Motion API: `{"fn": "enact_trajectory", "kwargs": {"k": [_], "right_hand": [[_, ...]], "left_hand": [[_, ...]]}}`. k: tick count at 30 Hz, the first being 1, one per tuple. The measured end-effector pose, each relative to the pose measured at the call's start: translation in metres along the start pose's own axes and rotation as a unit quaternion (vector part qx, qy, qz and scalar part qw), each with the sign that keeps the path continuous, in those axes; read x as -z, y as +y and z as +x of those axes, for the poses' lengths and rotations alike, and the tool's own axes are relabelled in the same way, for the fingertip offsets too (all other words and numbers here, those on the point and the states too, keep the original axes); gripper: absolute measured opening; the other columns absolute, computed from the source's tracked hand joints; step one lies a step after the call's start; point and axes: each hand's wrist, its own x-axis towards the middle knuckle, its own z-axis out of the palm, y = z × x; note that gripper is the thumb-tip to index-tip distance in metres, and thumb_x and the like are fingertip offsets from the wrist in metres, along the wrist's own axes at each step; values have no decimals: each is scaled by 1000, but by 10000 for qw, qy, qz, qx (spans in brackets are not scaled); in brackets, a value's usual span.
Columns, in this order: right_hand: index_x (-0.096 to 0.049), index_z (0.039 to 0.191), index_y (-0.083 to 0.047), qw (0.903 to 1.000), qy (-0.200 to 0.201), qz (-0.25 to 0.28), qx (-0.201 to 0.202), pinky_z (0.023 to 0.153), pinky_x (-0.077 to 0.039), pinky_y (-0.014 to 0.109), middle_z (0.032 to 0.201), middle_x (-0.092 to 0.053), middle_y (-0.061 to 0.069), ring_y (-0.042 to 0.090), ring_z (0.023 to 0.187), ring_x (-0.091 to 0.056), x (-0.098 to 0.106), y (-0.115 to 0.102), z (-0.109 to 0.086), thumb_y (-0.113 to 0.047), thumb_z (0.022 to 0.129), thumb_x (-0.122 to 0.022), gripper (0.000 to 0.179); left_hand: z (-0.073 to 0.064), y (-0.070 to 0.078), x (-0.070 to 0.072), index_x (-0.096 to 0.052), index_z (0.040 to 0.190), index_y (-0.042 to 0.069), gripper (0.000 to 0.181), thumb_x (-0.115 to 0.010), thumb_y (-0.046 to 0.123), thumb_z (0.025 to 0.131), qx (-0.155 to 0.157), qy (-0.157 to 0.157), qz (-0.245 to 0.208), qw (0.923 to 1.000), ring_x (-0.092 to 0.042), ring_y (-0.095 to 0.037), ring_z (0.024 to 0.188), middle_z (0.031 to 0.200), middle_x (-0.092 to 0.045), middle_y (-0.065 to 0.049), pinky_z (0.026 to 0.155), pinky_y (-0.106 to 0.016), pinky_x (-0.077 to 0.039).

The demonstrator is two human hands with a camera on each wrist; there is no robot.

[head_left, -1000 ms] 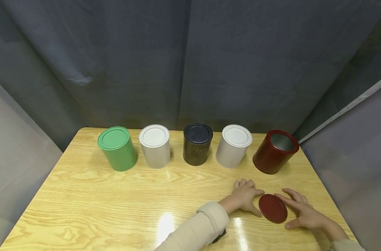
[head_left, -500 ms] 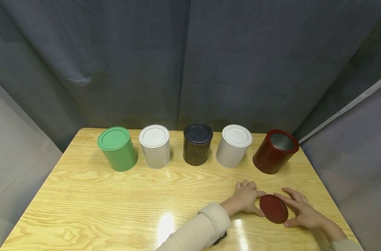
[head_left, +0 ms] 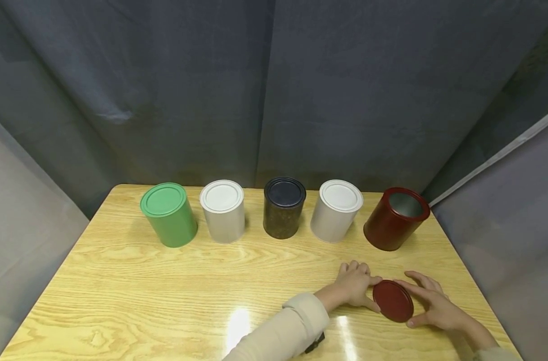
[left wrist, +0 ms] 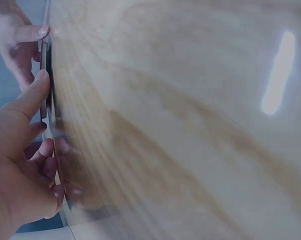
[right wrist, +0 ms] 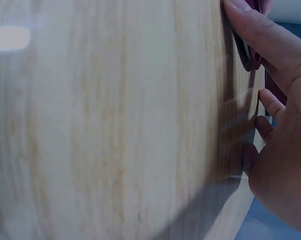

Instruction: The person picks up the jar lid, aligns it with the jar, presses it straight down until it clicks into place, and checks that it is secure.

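A round dark red lid [head_left: 393, 301] is held between my two hands at the lower right of the head view. My left hand [head_left: 356, 288] pinches its left side with thumb and index finger, the other fingers against the table. On the opposite side my right hand [head_left: 434, 305] has its thumb and index finger at the rim. From the left wrist the lid [left wrist: 44, 80] shows edge-on, close over the tabletop, with my left hand's thumb [left wrist: 33, 95] on it. Behind the hands stands a dark red can [head_left: 389, 228], its top uncovered and its inside grey.
A row of lidded cans lines the back of the wooden table [head_left: 165, 296]: a green can [head_left: 170, 220], a white can [head_left: 224, 218], a black can [head_left: 283, 215] and another white can [head_left: 334, 215]. Dark curtains [head_left: 201, 90] hang behind, with pale cloth [head_left: 513, 225] at the right.
My hands have closed in on the lid from both sides, the left moving slightly right and the right thumb reaching the rim. The lid has barely shifted; the cans stay put.
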Motion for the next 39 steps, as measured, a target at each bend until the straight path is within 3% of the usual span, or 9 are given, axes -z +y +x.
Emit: {"fn": "enact_trajectory", "kwargs": {"k": [9, 12, 18, 21, 31, 39], "right_hand": [[-52, 128, -13, 9998, -101, 147, -100, 75, -16, 65, 128, -29, 26, 51, 112, -16, 0, -4, 1, -21, 58, -83, 77], [-51, 128, -10, 9995, -132, 230, -145, 75, -19, 64, 128, -30, 26, 45, 112, -17, 0, -7, 2, -20, 59, -83, 77], [-48, 131, -6, 9992, -142, 262, -253, 76, -23, 61, 127, -34, 26, 5, 114, -13, 2, -11, 2, -19, 60, -83, 79], [-46, 132, -5, 9989, -190, 278, -328, 76, -24, 62, 126, -35, 24, -6, 110, -12, 4, -13, 2, -18, 61, -82, 80], [-45, 132, -4, 9980, -184, 337, -506, 74, -27, 64, 128, -37, 17, -9, 109, -13, 10, -17, 4, -15, 63, -82, 79], [-44, 133, -3, 9975, -6, 548, -451, 77, -24, 62, 129, -36, 10, -5, 111, -15, 16, -22, 7, -10, 63, -82, 80]], "left_hand": [[-2, -9, 4, -42, 133, 41, 71, -64, 64, 69, -200, 1, -558, 9982, -31, -4, 86, 107, -45, 16, 71, -22, -22], [-3, -12, 5, -42, 134, 39, 71, -65, 61, 70, -284, -9, -823, 9962, -31, -4, 84, 106, -46, 16, 70, -22, -22], [-5, -17, 6, -43, 134, 36, 71, -67, 58, 71, -430, 114, -1137, 9925, -31, -3, 81, 105, -48, 14, 68, -20, -22], [-6, -18, 6, -43, 134, 36, 71, -67, 58, 71, -507, 163, -1225, 9910, -31, -3, 82, 106, -48, 13, 67, -19, -22], [-6, -22, 6, -43, 135, 34, 70, -68, 55, 73, -617, 303, -1678, 9834, -31, -2, 87, 109, -47, 12, 68, -18, -24], [-5, -27, 9, -49, 132, 28, 65, -71, 48, 74, -774, 739, -2259, 9683, -33, -1, 86, 102, -49, 10, 69, -17, -28]]}}
